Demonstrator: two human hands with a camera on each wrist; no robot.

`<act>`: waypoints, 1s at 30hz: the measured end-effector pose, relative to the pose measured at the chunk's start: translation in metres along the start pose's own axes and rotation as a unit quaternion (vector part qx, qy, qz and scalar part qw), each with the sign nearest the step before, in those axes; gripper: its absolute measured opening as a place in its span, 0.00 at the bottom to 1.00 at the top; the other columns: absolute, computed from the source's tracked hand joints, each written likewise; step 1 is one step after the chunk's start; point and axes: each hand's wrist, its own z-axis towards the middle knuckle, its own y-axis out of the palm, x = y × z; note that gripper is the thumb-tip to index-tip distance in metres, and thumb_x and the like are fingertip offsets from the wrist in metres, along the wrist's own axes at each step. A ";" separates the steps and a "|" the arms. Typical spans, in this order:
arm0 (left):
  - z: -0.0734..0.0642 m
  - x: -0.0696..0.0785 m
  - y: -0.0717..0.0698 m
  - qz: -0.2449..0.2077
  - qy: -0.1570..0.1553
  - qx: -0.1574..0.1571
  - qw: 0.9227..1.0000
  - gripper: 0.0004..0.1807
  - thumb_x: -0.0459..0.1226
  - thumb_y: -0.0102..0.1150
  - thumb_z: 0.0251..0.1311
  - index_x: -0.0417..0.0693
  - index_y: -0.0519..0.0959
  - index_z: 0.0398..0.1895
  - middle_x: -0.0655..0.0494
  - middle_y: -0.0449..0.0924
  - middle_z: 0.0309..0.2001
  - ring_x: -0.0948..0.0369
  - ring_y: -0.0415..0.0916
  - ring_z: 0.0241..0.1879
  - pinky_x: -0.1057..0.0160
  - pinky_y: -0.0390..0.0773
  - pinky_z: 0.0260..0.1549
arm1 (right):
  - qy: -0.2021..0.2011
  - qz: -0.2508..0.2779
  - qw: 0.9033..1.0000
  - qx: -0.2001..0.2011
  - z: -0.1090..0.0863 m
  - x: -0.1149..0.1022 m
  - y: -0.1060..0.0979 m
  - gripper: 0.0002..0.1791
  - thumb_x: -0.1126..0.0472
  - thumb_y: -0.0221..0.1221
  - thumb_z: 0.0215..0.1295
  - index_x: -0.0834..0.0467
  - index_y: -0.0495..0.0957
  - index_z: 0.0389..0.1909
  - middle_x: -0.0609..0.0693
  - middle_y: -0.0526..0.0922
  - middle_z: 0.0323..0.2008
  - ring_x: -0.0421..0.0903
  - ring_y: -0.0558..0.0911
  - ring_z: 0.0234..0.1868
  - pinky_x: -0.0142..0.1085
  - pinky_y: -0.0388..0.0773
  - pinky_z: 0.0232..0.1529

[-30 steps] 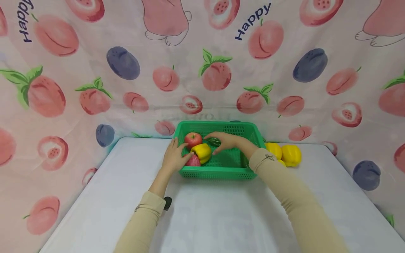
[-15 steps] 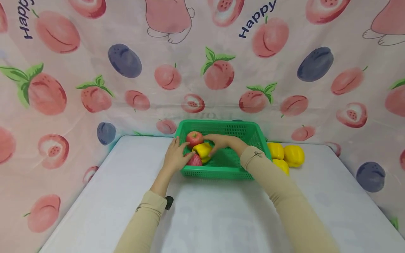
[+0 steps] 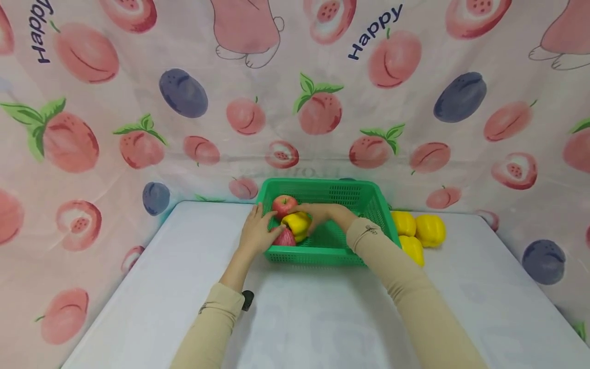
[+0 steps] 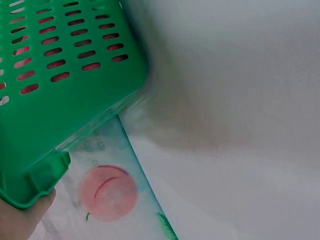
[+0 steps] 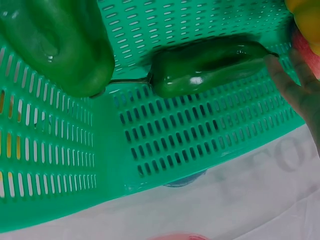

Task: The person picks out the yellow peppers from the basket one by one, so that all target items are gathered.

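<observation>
A green perforated basket [image 3: 318, 256] stands at the back of the table. My left hand [image 3: 255, 233] grips its left rim, the thumb reaching inside; the left wrist view shows fingers curled at the basket edge. Inside at the left, a yellow bell pepper [image 3: 296, 224] lies between a red apple [image 3: 283, 203] and a streaked dark-pink round thing [image 3: 285, 238]. Thumb and fingers of my right hand [image 3: 322, 214] curl round the yellow pepper's right side. In the right wrist view, a long green pepper [image 5: 210, 67] and a larger green pepper [image 5: 60, 45] lie in the basket.
Several yellow peppers [image 3: 430, 229] stand on the white table [image 3: 313, 312], just right of the basket. A fruit-print cloth [image 3: 258, 92] hangs behind the table and along its sides. My right forearm crosses over the basket's right front corner.
My right hand has moved left and down from beside the long green pepper onto the yellow pepper, its fingers drawing in round it. My left hand stays at the basket's left rim.
</observation>
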 end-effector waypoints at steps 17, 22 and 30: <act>-0.001 0.002 0.005 0.017 -0.011 -0.006 1.000 0.33 0.56 0.49 0.64 0.46 0.67 0.65 0.30 0.45 0.71 0.39 0.41 0.73 0.43 0.49 0.70 | 0.046 -0.032 0.998 0.002 0.007 -0.009 0.004 0.37 0.61 0.65 0.58 0.59 0.59 0.66 0.61 0.62 0.62 0.55 0.65 0.61 0.49 0.65 0.65; -0.004 0.004 0.005 0.014 -0.016 -0.007 1.000 0.32 0.55 0.49 0.64 0.46 0.67 0.66 0.30 0.45 0.71 0.39 0.40 0.73 0.42 0.50 0.70 | 0.059 -0.057 0.997 -0.009 0.009 -0.014 0.006 0.33 0.60 0.66 0.56 0.57 0.61 0.60 0.57 0.70 0.59 0.51 0.70 0.56 0.44 0.69 0.62; -0.003 0.003 0.000 0.014 -0.015 -0.001 1.000 0.32 0.55 0.49 0.64 0.45 0.67 0.66 0.29 0.45 0.71 0.39 0.40 0.73 0.43 0.49 0.70 | 0.061 -0.086 0.994 -0.015 0.007 -0.018 -0.002 0.36 0.59 0.66 0.56 0.57 0.59 0.63 0.57 0.70 0.62 0.52 0.70 0.61 0.45 0.67 0.65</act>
